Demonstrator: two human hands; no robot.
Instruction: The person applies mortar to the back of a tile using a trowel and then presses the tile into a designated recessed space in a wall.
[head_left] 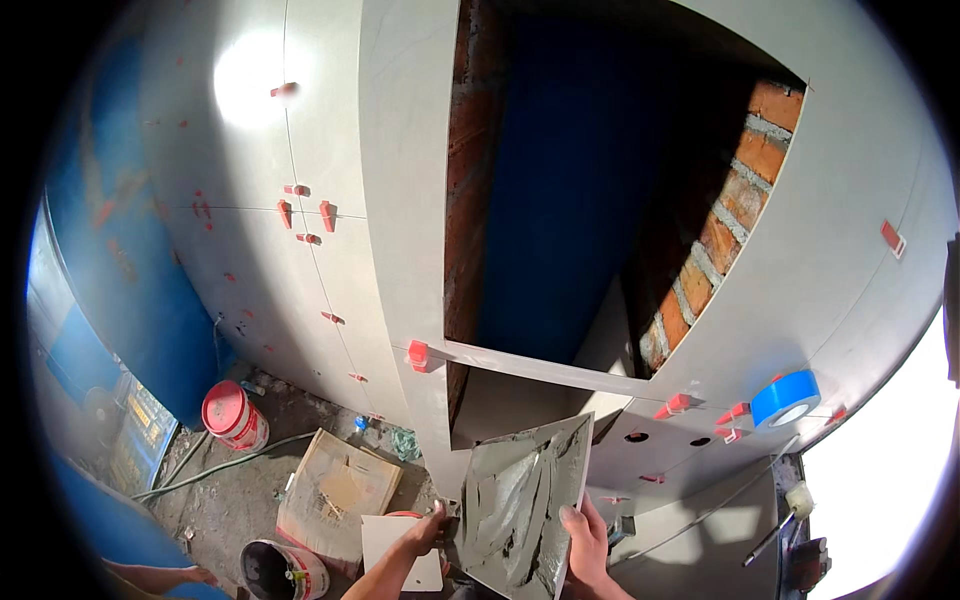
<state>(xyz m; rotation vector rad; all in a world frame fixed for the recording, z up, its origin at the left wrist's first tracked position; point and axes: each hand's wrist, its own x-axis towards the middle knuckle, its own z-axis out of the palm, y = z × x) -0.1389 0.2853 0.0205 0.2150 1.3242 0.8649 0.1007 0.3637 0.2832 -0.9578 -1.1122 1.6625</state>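
Note:
A grey tile [520,510] coated with ridged, smeared mortar is held up below the wall openings. My right hand [585,540] is closed on its right edge, thumb on the coated face. My left hand [425,530] is closed at its left edge, fingertips partly hidden. Above is a large framed wall opening [580,180] with exposed brick sides [720,230] and a dark blue back. A lower, narrower opening [510,395] sits behind the tile's top.
Tiled walls [400,150] carry red clips [418,355]. Blue tape roll [785,398] hangs right. Floor holds red-lidded bucket [235,420], cardboard [335,480], pale board [385,550], dark-mouthed bucket [285,570], hoses [230,460]. A bare limb [160,578], owner unclear, shows lower left.

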